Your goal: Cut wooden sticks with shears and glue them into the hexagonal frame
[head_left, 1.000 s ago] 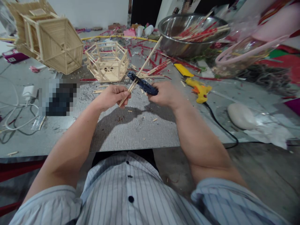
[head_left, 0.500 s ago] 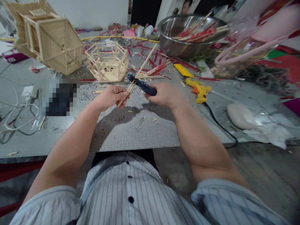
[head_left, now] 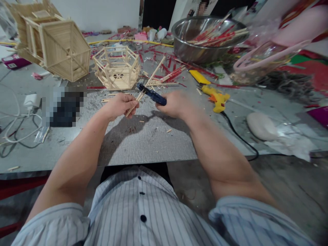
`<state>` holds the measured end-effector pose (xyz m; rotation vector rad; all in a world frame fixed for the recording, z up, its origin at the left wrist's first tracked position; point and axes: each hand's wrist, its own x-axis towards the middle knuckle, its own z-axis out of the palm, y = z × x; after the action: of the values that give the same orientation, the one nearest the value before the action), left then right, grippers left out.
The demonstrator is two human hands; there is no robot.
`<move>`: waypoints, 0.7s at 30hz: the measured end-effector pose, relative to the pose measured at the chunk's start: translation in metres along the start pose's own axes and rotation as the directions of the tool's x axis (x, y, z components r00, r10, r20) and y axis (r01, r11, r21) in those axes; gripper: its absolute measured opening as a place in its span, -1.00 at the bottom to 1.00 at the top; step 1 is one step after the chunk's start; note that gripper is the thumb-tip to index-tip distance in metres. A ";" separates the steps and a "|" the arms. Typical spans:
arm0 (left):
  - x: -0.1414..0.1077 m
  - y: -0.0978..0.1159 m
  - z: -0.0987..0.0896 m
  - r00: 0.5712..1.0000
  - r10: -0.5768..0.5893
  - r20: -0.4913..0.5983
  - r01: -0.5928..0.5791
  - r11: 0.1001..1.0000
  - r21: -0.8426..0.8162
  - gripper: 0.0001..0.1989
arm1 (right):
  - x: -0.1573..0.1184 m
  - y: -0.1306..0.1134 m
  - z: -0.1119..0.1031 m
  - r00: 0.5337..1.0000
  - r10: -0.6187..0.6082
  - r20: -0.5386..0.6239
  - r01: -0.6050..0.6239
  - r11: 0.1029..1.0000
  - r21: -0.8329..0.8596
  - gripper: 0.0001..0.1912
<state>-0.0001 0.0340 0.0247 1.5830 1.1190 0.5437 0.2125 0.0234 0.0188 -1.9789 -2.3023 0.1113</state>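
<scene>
My left hand [head_left: 122,105] is closed on thin wooden sticks [head_left: 155,72], pinched near their lower end and pointing up to the right. My right hand [head_left: 172,105] wraps the handles of dark blue pliers-like cutters [head_left: 156,97]. The head of the cutters lies across the sticks just beyond my left fingers; whether the jaws are closed cannot be made out. Behind my hands stands a small hexagonal stick frame [head_left: 116,68]. To its left, a larger stick-built model [head_left: 65,51] lies tipped with its hexagonal base facing me.
A yellow hot glue gun [head_left: 216,98] lies on the right, its black cord running over the table edge. A steel basin [head_left: 197,51] holds sticks in red wrappers. A white charger [head_left: 32,101] with cables is on the left. Stick offcuts and red wrappers litter the grey table [head_left: 143,147].
The cutters and my right hand have shifted slightly left. The sticks' far end now sits lower and further left, while my left hand has moved only a little.
</scene>
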 end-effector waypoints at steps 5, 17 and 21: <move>0.002 -0.001 -0.001 1.000 -0.013 -0.011 0.014 1.000 0.025 -0.79 | 0.001 -0.002 0.002 0.999 0.014 0.029 -0.014 1.000 0.014 -0.74; 0.014 -0.016 0.000 0.958 0.237 -0.164 -0.155 0.903 0.401 -0.92 | 0.007 0.006 0.013 0.982 0.086 -0.170 -0.061 0.987 0.146 -0.80; 0.018 -0.025 -0.005 0.955 0.189 -0.230 0.016 0.740 0.672 -0.75 | 0.006 0.008 0.007 0.977 0.141 -0.162 -0.110 0.977 0.184 -0.76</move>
<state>-0.0052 0.0520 -0.0009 2.2437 1.5840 0.4599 0.2186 0.0306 0.0107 -1.9607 -1.9887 0.1390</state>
